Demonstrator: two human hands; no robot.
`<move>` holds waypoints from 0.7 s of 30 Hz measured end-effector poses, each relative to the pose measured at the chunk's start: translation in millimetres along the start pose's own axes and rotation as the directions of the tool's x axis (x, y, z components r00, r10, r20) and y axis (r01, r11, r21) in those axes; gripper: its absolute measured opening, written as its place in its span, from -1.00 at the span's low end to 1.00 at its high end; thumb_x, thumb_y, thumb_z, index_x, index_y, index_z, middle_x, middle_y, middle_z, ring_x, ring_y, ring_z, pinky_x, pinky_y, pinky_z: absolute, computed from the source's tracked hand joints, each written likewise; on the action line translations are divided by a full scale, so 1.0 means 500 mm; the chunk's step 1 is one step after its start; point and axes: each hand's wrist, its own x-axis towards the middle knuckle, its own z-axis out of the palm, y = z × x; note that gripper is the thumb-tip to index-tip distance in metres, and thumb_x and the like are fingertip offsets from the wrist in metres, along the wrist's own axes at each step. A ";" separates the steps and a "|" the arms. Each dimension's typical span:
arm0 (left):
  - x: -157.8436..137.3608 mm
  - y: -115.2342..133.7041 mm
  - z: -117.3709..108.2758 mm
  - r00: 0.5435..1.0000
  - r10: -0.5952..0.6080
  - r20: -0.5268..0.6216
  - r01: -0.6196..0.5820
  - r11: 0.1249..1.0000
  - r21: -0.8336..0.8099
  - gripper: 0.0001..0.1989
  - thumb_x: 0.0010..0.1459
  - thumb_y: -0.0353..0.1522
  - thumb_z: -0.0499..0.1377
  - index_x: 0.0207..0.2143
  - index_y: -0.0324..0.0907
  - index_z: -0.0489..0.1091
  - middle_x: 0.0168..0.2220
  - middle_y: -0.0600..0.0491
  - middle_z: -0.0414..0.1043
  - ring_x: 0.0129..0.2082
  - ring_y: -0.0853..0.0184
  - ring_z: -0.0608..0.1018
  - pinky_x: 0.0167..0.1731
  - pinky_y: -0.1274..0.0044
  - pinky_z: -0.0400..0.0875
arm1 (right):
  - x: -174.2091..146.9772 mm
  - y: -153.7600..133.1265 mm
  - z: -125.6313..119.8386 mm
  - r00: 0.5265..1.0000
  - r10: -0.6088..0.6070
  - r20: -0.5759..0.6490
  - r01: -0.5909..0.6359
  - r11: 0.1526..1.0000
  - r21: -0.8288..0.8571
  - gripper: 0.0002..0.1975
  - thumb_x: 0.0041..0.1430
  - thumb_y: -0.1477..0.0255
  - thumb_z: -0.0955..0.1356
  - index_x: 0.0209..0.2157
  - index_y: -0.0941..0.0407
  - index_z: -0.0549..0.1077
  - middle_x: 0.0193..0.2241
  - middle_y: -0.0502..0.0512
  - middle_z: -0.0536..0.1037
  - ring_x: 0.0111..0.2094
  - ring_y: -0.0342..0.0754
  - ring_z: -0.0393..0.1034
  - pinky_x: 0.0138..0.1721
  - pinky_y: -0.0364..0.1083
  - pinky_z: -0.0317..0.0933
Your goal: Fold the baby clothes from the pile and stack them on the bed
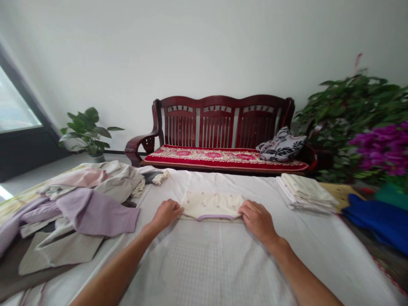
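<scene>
A cream child's shirt (pixel 212 205) with small faint spots and a lilac neckline lies folded into a wide, low shape on the white sheet (pixel 204 263). My left hand (pixel 167 211) pinches its left edge, fingers curled together. At the opposite edge, my right hand (pixel 257 216) grips the cloth between thumb and fingers. The lilac neckline curves along the near side, between both hands. Parts of the shirt's two ends are covered by my fingers.
Loose clothes, among them a lilac garment (pixel 98 210), are heaped on the left. A folded stack of clothes (pixel 304 192) sits at the right, near a blue cloth (pixel 376 219). Behind stands a wooden bench (pixel 215 121) with a patterned cushion (pixel 282 145); potted plants (pixel 87 127) flank it.
</scene>
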 end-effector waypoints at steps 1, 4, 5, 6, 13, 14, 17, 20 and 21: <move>-0.002 0.002 -0.001 1.000 -0.007 -0.003 0.007 1.000 0.016 -0.73 0.16 -0.25 0.10 -0.53 -0.18 0.42 -0.37 0.03 0.46 -0.30 0.29 0.43 -0.30 0.53 0.15 | -0.001 0.000 0.000 1.000 -0.016 -0.008 0.016 1.000 -0.004 -0.77 0.13 0.66 0.28 -0.41 0.06 0.48 -0.37 0.04 0.52 -0.28 -0.01 0.34 -0.23 -0.06 0.09; -0.009 0.010 -0.005 1.000 -0.024 -0.003 0.024 0.998 0.052 -0.76 0.16 -0.24 0.11 -0.43 -0.16 0.47 -0.24 -0.03 0.50 -0.20 0.21 0.46 -0.22 0.49 0.18 | -0.006 -0.001 0.001 0.998 -0.056 -0.002 0.056 0.998 -0.003 -0.77 0.14 0.66 0.29 -0.41 0.06 0.47 -0.38 0.06 0.50 -0.28 0.00 0.31 -0.24 -0.05 0.08; -0.011 0.013 -0.008 1.000 -0.029 0.003 0.029 0.998 0.060 -0.76 0.17 -0.24 0.10 -0.41 -0.16 0.48 -0.22 -0.05 0.51 -0.17 0.18 0.47 -0.19 0.47 0.19 | -0.008 -0.002 0.000 0.998 -0.064 0.004 0.064 0.998 0.002 -0.77 0.13 0.67 0.29 -0.40 0.06 0.48 -0.37 0.06 0.50 -0.27 0.01 0.31 -0.24 -0.04 0.08; -0.012 0.015 -0.010 0.999 -0.034 0.011 0.033 0.997 0.066 -0.76 0.18 -0.24 0.10 -0.40 -0.16 0.49 -0.20 -0.07 0.51 -0.15 0.16 0.47 -0.16 0.45 0.20 | -0.011 -0.003 -0.001 0.998 -0.068 0.009 0.068 0.998 0.009 -0.77 0.12 0.67 0.29 -0.38 0.06 0.48 -0.37 0.07 0.50 -0.26 0.01 0.30 -0.23 -0.04 0.07; -0.027 0.035 -0.036 0.998 -0.056 -0.019 0.058 0.987 0.149 -0.84 0.13 -0.27 0.16 -0.33 -0.14 0.49 -0.18 -0.10 0.47 -0.11 0.07 0.46 -0.07 0.32 0.22 | -0.025 0.007 -0.017 0.997 -0.073 -0.001 0.073 0.990 0.121 -0.67 0.01 0.72 0.27 -0.32 0.06 0.52 -0.33 0.04 0.55 -0.22 0.01 0.32 -0.20 -0.04 0.09; -0.031 0.041 -0.040 0.997 -0.041 -0.061 0.050 0.986 0.160 -0.85 0.11 -0.29 0.18 -0.30 -0.14 0.48 -0.17 -0.09 0.45 -0.11 0.06 0.45 -0.05 0.29 0.22 | -0.025 0.009 -0.020 0.998 -0.054 -0.033 0.058 0.990 0.125 -0.65 -0.03 0.73 0.26 -0.32 0.06 0.53 -0.32 0.04 0.56 -0.23 0.01 0.31 -0.20 -0.03 0.09; -0.041 0.067 -0.044 0.978 0.081 -0.190 -0.053 0.987 0.149 -0.82 0.10 -0.41 0.16 -0.19 -0.15 0.43 -0.10 -0.09 0.40 -0.06 0.08 0.40 0.00 0.26 0.23 | -0.027 0.012 -0.024 0.994 -0.020 -0.104 0.035 0.989 0.141 -0.60 -0.07 0.75 0.25 -0.29 0.08 0.54 -0.28 0.06 0.57 -0.21 0.02 0.31 -0.18 -0.03 0.10; -0.049 0.099 -0.034 0.941 0.298 -0.162 -0.295 0.955 0.044 -0.73 0.11 -0.54 0.06 -0.16 -0.14 0.38 -0.08 -0.05 0.37 -0.03 0.17 0.37 0.00 0.35 0.27 | -0.029 0.011 -0.019 0.997 -0.042 -0.072 0.054 0.983 0.173 -0.61 -0.09 0.75 0.25 -0.32 0.07 0.55 -0.30 0.06 0.56 -0.20 0.02 0.30 -0.17 -0.03 0.09; -0.051 0.107 -0.029 0.921 0.367 -0.127 -0.369 0.929 0.009 -0.70 0.11 -0.57 0.03 -0.14 -0.13 0.37 -0.08 -0.03 0.37 -0.03 0.19 0.37 0.00 0.38 0.29 | -0.031 0.011 -0.016 0.997 -0.061 -0.044 0.068 0.980 0.187 -0.61 -0.10 0.75 0.24 -0.34 0.07 0.55 -0.33 0.05 0.55 -0.21 0.01 0.30 -0.17 -0.03 0.09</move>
